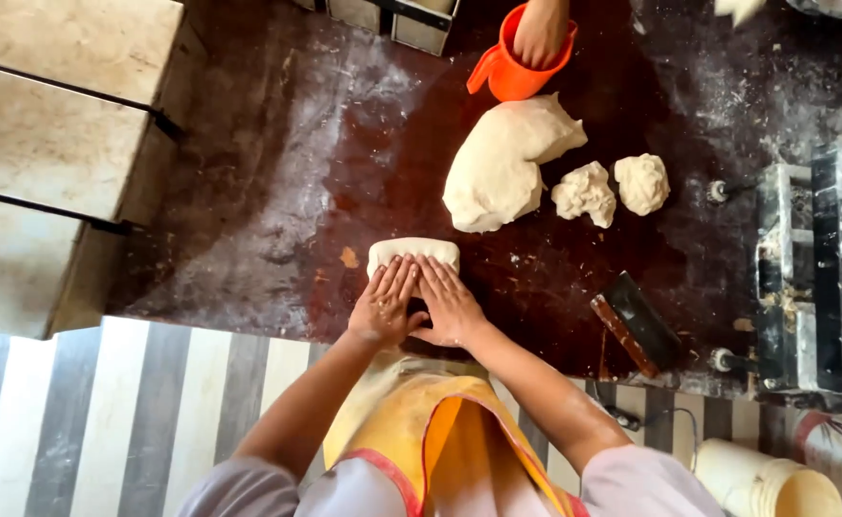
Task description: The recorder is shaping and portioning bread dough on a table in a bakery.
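Note:
A small oblong piece of pale dough (413, 255) lies on the dark, flour-dusted worktop (277, 191). My left hand (386, 304) and my right hand (448, 303) lie side by side with flat, spread fingers pressing on its near edge. Beyond it sits a large mound of dough (502, 163), with two small lumps (584, 193) (642, 183) to its right. At the far edge another person's hand (542, 31) reaches into an orange jug (512, 69).
A dough scraper with a wooden handle (635, 324) lies right of my hands. A metal machine (814, 268) stands at the right edge. Wooden boards (47, 144) are stacked at left. Pale buckets (766, 479) stand on the striped floor below right.

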